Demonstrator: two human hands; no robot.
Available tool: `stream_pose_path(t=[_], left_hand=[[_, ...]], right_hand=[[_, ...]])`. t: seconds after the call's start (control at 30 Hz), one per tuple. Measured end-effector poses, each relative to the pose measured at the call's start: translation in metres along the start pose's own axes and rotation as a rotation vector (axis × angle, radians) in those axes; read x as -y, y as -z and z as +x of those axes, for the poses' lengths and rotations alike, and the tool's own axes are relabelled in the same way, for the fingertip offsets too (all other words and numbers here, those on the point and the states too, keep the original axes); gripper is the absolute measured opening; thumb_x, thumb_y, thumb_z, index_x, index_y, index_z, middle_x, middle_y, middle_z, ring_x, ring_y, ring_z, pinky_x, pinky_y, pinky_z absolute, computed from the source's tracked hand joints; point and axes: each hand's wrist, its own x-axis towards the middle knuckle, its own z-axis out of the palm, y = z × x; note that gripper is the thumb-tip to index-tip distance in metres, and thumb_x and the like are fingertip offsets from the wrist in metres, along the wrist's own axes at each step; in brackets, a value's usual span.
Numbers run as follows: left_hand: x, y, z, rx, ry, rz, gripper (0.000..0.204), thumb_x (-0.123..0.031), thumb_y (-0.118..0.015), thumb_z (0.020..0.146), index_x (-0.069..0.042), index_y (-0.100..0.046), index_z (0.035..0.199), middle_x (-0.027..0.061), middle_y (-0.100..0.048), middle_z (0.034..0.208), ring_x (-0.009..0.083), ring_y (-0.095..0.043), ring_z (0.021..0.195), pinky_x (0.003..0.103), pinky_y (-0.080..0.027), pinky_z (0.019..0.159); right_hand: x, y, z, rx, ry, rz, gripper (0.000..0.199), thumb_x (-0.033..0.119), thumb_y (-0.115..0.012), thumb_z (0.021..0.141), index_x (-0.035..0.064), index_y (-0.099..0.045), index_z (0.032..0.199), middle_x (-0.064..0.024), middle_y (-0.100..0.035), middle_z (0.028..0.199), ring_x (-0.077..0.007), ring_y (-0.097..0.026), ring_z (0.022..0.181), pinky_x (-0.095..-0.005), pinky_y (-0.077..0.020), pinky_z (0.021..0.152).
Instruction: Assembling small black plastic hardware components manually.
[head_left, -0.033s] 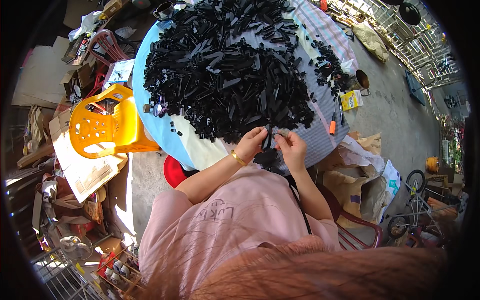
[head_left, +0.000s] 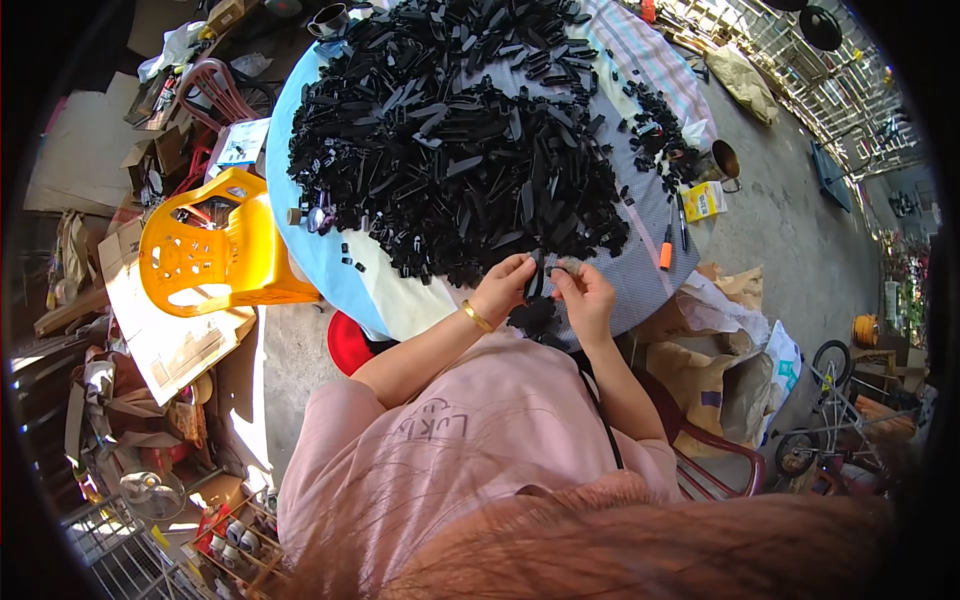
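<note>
Both hands are at the near edge of a big heap of black plastic pieces (head_left: 450,160), many of them long and flat with pointed ends. My left hand (head_left: 502,290), with a gold bangle on its wrist, pinches a narrow black plastic piece (head_left: 537,277) that stands roughly upright. Just right of it, my right hand (head_left: 587,300) is closed, thumb against fingers; whatever lies in that pinch is too small to make out. Below the hands, by the pink shirt, sits a dark clump (head_left: 535,317) whose kind I cannot tell.
The heap lies on a round cloth-covered table (head_left: 405,303). Smaller black parts (head_left: 660,130), a metal mug (head_left: 722,160), a yellow packet (head_left: 704,201) and an orange-and-black marker (head_left: 666,248) are at the right. A yellow plastic chair (head_left: 225,250) stands left; a red stool (head_left: 352,345) is close by.
</note>
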Motion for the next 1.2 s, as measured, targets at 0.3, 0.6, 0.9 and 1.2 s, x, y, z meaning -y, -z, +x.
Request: stream_pose_path(t=[0.3, 0.6, 0.9, 1.2], left_hand=[[0.006, 0.003, -0.004, -0.011, 0.006, 0.005, 0.023, -0.026, -0.052, 0.088, -0.006, -0.053, 0.1, -0.001, -0.057, 0.085, 0.0058, -0.053, 0.068, 0.021, -0.043, 0.055], [0.013, 0.0, -0.006, -0.239, -0.366, 0.77, 0.026, -0.021, -0.057, 0.082, 0.003, -0.052, 0.089, 0.0023, -0.052, 0.063, 0.0084, -0.044, 0.055, 0.024, -0.037, 0.05], [0.019, -0.004, -0.005, -0.314, -0.4, 0.679, 0.026, -0.021, -0.058, 0.081, 0.002, -0.051, 0.092, 0.0049, -0.05, 0.06, 0.0102, -0.045, 0.053, 0.025, -0.039, 0.049], [0.021, 0.015, 0.014, -0.435, -0.467, 0.867, 0.028, -0.023, -0.061, 0.079, -0.001, -0.053, 0.095, 0.0063, -0.049, 0.058, 0.015, -0.045, 0.05, 0.03, -0.04, 0.048]], right_hand=[[0.003, -0.001, -0.003, 0.126, 0.245, -0.451, 0.013, 0.01, -0.064, 0.076, -0.0012, -0.057, 0.078, -0.0101, -0.056, 0.061, -0.0204, -0.054, 0.05, -0.0266, -0.0431, 0.047], [0.019, -0.001, -0.012, 0.325, 0.401, -0.885, 0.012, 0.011, -0.056, 0.076, 0.0009, -0.049, 0.076, -0.0135, -0.053, 0.07, -0.03, -0.055, 0.058, -0.0382, -0.0443, 0.05], [0.016, -0.001, -0.024, 0.443, 0.47, -0.829, 0.013, 0.01, -0.054, 0.077, 0.0019, -0.046, 0.072, -0.013, -0.051, 0.067, -0.03, -0.054, 0.058, -0.0387, -0.0452, 0.053], [-0.004, 0.007, 0.002, 0.628, 0.173, -0.584, 0.019, 0.01, -0.054, 0.072, -0.0014, -0.056, 0.087, -0.0171, -0.058, 0.072, -0.0317, -0.058, 0.068, -0.0384, -0.0459, 0.057]])
